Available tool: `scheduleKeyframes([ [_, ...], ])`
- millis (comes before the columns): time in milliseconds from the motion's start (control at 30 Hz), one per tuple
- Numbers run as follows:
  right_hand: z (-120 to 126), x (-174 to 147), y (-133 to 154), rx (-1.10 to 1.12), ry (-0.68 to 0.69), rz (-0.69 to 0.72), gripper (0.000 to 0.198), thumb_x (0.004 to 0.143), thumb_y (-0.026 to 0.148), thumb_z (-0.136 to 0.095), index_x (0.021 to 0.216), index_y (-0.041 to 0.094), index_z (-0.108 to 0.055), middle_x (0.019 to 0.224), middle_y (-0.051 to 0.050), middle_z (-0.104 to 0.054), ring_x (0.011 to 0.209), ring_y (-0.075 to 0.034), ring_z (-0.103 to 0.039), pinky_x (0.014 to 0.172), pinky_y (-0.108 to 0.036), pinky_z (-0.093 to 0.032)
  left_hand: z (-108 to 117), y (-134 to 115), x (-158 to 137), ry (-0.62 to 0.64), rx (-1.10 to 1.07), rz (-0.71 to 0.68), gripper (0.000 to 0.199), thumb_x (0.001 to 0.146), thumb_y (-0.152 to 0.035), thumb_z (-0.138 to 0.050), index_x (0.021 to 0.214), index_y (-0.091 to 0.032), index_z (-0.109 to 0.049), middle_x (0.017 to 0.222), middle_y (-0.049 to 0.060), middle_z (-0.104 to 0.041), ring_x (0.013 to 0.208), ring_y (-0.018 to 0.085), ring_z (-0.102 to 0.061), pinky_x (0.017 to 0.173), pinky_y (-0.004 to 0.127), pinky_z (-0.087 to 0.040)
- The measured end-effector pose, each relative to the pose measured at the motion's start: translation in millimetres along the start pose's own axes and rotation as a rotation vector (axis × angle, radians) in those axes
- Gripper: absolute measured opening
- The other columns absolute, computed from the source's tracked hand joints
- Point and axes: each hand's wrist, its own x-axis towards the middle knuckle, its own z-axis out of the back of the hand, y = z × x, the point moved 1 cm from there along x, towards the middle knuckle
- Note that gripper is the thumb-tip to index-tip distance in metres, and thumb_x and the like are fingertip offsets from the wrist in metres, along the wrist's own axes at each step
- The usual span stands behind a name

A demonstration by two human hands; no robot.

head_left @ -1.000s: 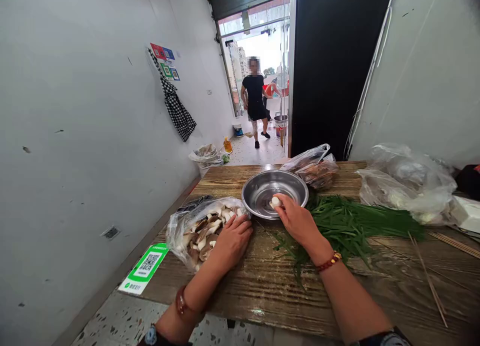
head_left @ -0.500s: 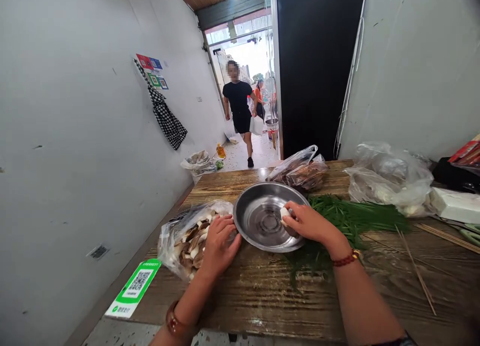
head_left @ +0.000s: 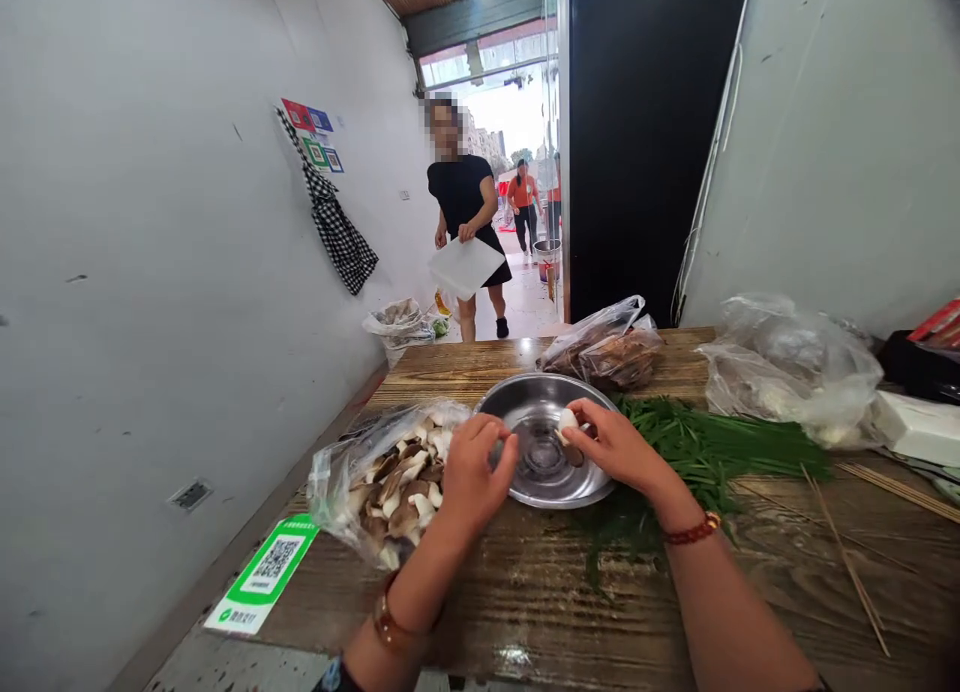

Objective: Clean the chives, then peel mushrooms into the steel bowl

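Note:
A white-stemmed mushroom (head_left: 568, 424) with a brownish cap is pinched in the fingers of my right hand (head_left: 611, 447). It hangs over the right side of a round steel basin (head_left: 517, 487). My left hand (head_left: 476, 472) is at the basin's left rim, its fingers loosely curled and the thumb apart, with nothing seen in it. Left of that hand lies an open clear plastic bag (head_left: 330, 487) full of mushrooms (head_left: 405, 487) with brown caps and pale stems. My left hand covers part of the bag's right side.
Green leaves (head_left: 720, 442) lie right of the basin, near thin wooden sticks (head_left: 847, 562). Behind the basin is a bag of brown food (head_left: 619, 357); a cloudy plastic bag (head_left: 795, 362) sits far right. A person (head_left: 465, 202) holding a white slab stands beyond the table.
My left hand has lifted off the mushroom bag and moved right to the basin. My right hand still holds the mushroom, now tilted differently. The person in the doorway has come closer.

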Motion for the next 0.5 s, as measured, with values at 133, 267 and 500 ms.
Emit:
scheduleKeyframes([
  [133,3.0,0.2,7.5,0.283,-0.114,-0.007,0.030,0.083,0.040,-0.058,0.106,0.020,-0.061,0.098,-0.005,-0.067,0.081,-0.017,-0.064,0.070,-0.029,-0.051,-21.3,-9.2,30.8,0.072,-0.336,0.171,0.012,0.084,-0.023,-0.051,0.085,-0.018,-0.062,0.085,0.004,-0.066,0.081,0.016,-0.060,0.074,0.029,-0.046],
  [267,2.6,0.2,10.5,0.494,-0.121,-0.019,0.037,0.082,0.039,-0.061,0.116,0.022,-0.061,0.105,-0.005,-0.067,0.087,-0.018,-0.065,0.076,-0.031,-0.053,-40.0,-6.5,41.6,0.157,-0.527,0.298,0.018,0.082,-0.026,-0.054,0.093,-0.016,-0.063,0.088,0.005,-0.068,0.078,0.015,-0.061,0.072,0.028,-0.048],
  [500,-11.3,2.9,5.6,0.458,-0.117,-0.061,0.032,0.083,0.034,-0.059,0.113,0.021,-0.062,0.104,-0.005,-0.068,0.088,-0.017,-0.065,0.079,-0.031,-0.052,-46.6,5.8,21.4,0.237,-0.797,0.452,0.026,0.084,-0.034,-0.056,0.098,-0.014,-0.064,0.089,0.006,-0.069,0.079,0.015,-0.062,0.070,0.026,-0.048],
])
